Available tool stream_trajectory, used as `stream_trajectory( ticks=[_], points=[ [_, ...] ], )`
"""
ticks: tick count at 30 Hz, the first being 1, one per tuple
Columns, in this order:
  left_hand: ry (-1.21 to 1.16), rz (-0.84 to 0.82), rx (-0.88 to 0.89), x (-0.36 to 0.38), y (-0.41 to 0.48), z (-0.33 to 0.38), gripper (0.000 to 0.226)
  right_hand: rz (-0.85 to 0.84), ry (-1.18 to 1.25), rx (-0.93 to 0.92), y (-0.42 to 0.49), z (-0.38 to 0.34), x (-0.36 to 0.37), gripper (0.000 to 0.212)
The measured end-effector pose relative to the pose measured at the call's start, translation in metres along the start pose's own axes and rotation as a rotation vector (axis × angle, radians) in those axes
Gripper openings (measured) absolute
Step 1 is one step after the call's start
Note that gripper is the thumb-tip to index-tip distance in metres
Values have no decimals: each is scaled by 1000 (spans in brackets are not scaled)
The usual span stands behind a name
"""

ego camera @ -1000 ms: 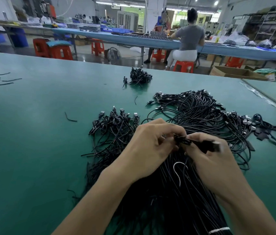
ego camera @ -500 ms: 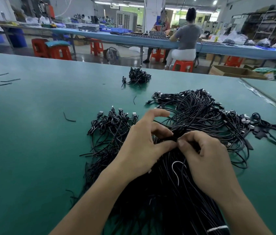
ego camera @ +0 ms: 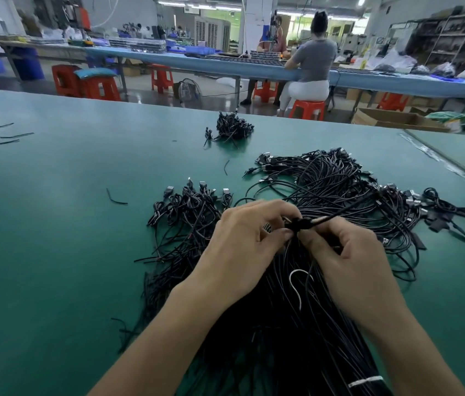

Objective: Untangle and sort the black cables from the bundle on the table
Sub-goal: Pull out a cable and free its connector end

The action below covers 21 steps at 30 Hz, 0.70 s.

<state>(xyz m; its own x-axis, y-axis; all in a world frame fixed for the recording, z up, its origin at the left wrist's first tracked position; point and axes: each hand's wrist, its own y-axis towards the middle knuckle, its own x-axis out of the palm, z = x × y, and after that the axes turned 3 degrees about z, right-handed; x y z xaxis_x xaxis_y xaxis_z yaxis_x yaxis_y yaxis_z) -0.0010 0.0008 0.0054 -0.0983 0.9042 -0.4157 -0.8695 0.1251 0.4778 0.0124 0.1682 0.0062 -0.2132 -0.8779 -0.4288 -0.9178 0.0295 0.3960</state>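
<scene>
At the centre of the desk [ego camera: 54, 252], just above the bundle [ego camera: 282, 338], you hold one cable [ego camera: 338, 213] by a dark clump on it; whether that is a plug or a knot cannot be told. Your left hand [ego camera: 242, 247] and right hand [ego camera: 351, 261] meet there, the fingers [ego camera: 277, 233] of both curled and pinching the clump, probably to work it loose while the rest lies slack beneath.

The cable runs toward 2 o'clock into the loose heap [ego camera: 325, 178], so it looks not yet free. The bundle fans toward 6 o'clock, with a white tie [ego camera: 297, 284] looped on it and a white band [ego camera: 365, 382] binding it lower down.

At 10 o'clock lies a coiled pile [ego camera: 191, 207], likely your sorted ones, kept apart from the tangle. A smaller pile [ego camera: 232, 127] sits at 12 o'clock, well apart.
</scene>
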Motion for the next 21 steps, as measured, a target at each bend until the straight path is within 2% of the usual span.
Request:
stream_trajectory(
  ticks=[3, 6, 12, 15, 17, 21],
  points=[
    [-137, -45, -113, 1, -2, 3, 26, 7, -91, -94, -2, -7, 0, 20],
    [-215, -6, -194, 3, 0, 5, 29, 11, -168, -157, -3, -11, 1, 31],
    [-143, 10, -126, 3, -1, 3, 11, -27, -201, -90, -4, -8, 4, 17],
    [-245, -26, -151, 0, 0, 2, 39, -43, -110, 15, -4, -3, 5, 19],
    [-240, -44, -123, -1, 0, 2, 50, -69, -55, 70, -4, 1, 6, 17],
    [-104, -48, -27, -2, -1, 2, 45, -118, 131, 185, -4, 4, 11, 11]
  ],
)
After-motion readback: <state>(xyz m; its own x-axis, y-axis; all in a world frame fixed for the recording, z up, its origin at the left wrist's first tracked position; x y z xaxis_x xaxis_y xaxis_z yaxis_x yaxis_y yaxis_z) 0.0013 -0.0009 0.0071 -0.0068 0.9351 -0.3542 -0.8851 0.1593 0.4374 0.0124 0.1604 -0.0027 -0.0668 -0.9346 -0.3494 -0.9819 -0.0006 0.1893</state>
